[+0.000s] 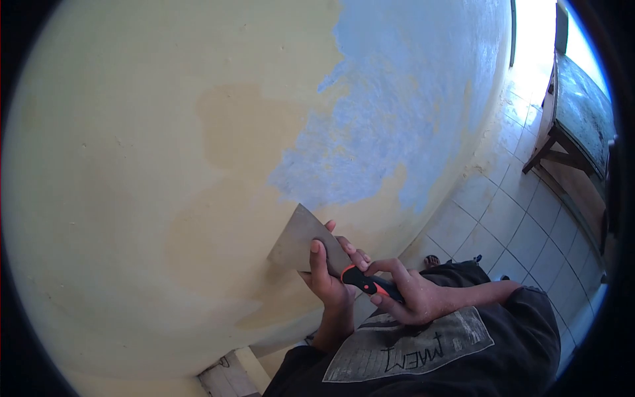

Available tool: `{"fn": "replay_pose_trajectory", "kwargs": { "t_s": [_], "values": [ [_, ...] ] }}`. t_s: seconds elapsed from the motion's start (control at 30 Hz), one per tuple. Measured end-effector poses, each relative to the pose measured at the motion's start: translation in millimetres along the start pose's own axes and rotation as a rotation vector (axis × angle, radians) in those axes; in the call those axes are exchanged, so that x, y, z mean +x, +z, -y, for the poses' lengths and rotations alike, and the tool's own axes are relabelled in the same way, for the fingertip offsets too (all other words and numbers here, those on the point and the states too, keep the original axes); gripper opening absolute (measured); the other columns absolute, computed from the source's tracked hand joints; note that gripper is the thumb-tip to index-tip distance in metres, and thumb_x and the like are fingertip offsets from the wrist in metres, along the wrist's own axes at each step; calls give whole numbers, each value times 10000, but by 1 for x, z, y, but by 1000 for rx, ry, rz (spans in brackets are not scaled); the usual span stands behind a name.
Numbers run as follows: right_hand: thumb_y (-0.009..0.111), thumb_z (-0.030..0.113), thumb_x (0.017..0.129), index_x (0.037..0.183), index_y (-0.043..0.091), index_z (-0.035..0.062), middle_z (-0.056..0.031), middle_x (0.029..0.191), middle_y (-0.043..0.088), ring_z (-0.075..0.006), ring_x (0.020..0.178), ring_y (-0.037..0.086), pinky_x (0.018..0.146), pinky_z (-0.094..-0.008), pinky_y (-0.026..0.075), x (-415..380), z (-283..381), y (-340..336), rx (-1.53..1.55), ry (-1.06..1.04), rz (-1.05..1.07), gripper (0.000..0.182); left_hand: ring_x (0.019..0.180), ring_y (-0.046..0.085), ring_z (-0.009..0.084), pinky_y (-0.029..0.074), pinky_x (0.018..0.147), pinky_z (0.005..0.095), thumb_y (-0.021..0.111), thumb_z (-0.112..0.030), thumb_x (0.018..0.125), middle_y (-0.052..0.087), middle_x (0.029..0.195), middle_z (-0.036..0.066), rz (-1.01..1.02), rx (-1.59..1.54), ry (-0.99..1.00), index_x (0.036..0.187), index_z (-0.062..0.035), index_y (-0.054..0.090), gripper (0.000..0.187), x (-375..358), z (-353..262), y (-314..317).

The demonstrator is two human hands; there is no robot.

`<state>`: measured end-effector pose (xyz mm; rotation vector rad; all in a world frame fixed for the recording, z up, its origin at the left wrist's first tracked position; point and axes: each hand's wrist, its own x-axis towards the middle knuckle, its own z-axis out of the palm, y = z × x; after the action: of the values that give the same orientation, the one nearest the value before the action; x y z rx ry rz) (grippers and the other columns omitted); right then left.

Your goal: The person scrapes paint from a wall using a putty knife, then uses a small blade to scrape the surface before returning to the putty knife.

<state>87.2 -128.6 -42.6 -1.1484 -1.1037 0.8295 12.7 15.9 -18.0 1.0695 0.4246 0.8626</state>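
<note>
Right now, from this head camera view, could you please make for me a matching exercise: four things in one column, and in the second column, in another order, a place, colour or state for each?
Things:
1. scraper
2. blue area
3. floor
4. shirt

Descriptions:
A. covered with pale square tiles
B. dark, with a lettered print on the front
C. held by the left hand and the right hand
D. on the yellowish wall, with an uneven edge

Right pairs: 1-C, 2-D, 3-A, 4-B
</note>
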Motion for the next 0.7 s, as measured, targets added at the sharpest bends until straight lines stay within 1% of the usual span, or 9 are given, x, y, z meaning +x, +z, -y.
{"fn": "replay_pose_trajectory", "kwargs": {
  "t_s": [0.07,0.13,0.27,0.37,0.43,0.47,0.57,0.67,0.7],
  "values": [
    [572,213,982,1295,340,-30,-250,890,657,-421,759,674,646,-440,520,-1,3,0,8,131,19,459,462,568,186,521,511,354,399,-346,1036,590,747,81,-9,9,-5,1273,40,492,462,-2,-1,-1],
    [582,207,977,1276,359,-29,-242,859,652,-413,731,671,625,-433,512,-6,-1,0,-4,86,1,441,465,574,186,521,510,350,393,-349,1038,589,746,78,-31,10,-8,1277,38,489,465,-2,0,1],
    [591,191,971,1251,386,-28,-238,808,643,-397,678,668,589,-424,500,-4,-6,2,16,22,-54,410,471,579,186,522,517,349,386,-351,1040,587,746,76,-9,14,1,1287,39,481,471,-1,5,-1],
    [589,182,972,1245,388,-32,-239,826,649,-392,687,676,589,-420,504,1,2,5,-42,-61,-51,401,474,582,193,523,516,355,393,-343,1041,589,748,86,-9,-25,-16,1293,45,475,470,0,0,-2],
    [586,174,971,1245,385,-37,-237,822,650,-387,695,678,596,-419,506,-2,-2,5,-17,14,-35,400,476,583,197,524,516,357,392,-340,1041,590,749,93,-26,-55,-30,1295,49,472,471,0,-2,0],
    [584,171,971,1246,384,-40,-235,820,650,-385,700,679,599,-418,507,-3,-3,4,-10,41,-39,400,476,582,197,524,517,357,390,-339,1042,591,750,95,-30,-22,-27,1295,50,472,472,-2,-2,-1],
    [580,164,971,1247,382,-46,-225,779,648,-386,693,678,590,-411,500,-7,-11,4,-68,-102,-112,399,474,577,196,523,519,357,387,-339,1042,592,752,99,-14,27,-7,1292,54,472,473,-4,2,-2],
    [575,158,972,1245,384,-45,-229,754,652,-391,685,678,583,-411,499,0,-1,9,-49,-53,-87,391,473,573,197,521,520,360,394,-338,1041,591,747,98,16,-5,0,1288,58,473,474,-1,1,-3],
    [575,158,972,1246,383,-45,-235,768,655,-394,696,680,586,-412,501,-1,-3,12,-45,-43,-88,392,473,573,198,521,518,361,399,-336,1039,590,743,98,33,-19,-1,1288,59,473,472,2,-4,-5]
  ]
}}
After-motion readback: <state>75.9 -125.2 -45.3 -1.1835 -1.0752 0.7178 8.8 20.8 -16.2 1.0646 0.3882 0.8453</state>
